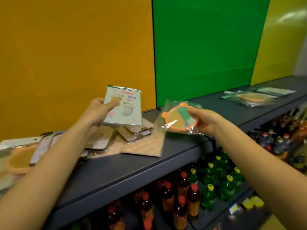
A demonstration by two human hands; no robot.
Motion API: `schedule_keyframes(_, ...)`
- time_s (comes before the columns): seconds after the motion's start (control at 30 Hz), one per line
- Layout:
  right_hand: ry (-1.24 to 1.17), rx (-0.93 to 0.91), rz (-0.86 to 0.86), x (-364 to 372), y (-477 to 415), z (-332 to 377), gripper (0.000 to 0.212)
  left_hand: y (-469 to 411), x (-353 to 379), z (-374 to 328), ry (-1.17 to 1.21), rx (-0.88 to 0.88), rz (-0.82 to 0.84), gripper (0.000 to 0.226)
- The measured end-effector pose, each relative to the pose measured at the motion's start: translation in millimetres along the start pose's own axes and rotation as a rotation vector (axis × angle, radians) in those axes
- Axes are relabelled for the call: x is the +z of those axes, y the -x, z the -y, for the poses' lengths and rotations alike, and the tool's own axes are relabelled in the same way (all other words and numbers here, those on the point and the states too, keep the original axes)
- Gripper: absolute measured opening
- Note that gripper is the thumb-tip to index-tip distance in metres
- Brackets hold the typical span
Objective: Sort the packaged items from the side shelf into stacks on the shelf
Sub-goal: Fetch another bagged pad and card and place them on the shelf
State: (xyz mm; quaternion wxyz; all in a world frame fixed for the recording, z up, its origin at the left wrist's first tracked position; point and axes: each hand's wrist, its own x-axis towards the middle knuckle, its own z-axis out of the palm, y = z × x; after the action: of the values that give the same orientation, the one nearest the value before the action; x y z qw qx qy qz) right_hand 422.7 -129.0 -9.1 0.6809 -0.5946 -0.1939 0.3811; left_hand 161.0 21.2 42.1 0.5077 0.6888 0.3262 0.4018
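The left hand (98,112) is clamped on a pale, stiff rectangular card with footprint pictures in a clear sleeve (123,107), thumb on its left face. The right hand (205,121) pinches the right rim of a round orange plastic disc in crinkly cellophane (180,119). Both are held above the dark grey shelf (149,165) and are probably light, the wrap slippery, so rigid edges give the surest grip.

Pale footprint card (124,107) tilted above a jumbled heap of packets (116,140) at shelf left; bagged orange round frame (180,117) aloft mid-shelf; flat sorted packets (252,97) far right.
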Motion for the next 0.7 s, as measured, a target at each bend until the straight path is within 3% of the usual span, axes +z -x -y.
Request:
schedule_keyframes(0.23, 0.009, -0.067, -0.139, -122.6, 16.0, 23.4, 0.012, 1.2, 134.5, -14.4, -0.023, 0.005, 0.084, 0.019)
schedule_keyframes(0.43, 0.072, -0.074, -0.255, -238.4, 6.4, 45.9, 0.037, 4.6, 256.6, -24.0, -0.017, -0.024, 0.108, 0.010)
schedule_keyframes(0.7, 0.079, -0.085, -0.248, -336.6, -14.7, 80.1, 0.009, 13.0, 365.7, -32.6, -0.038, -0.032, 0.135, 0.017)
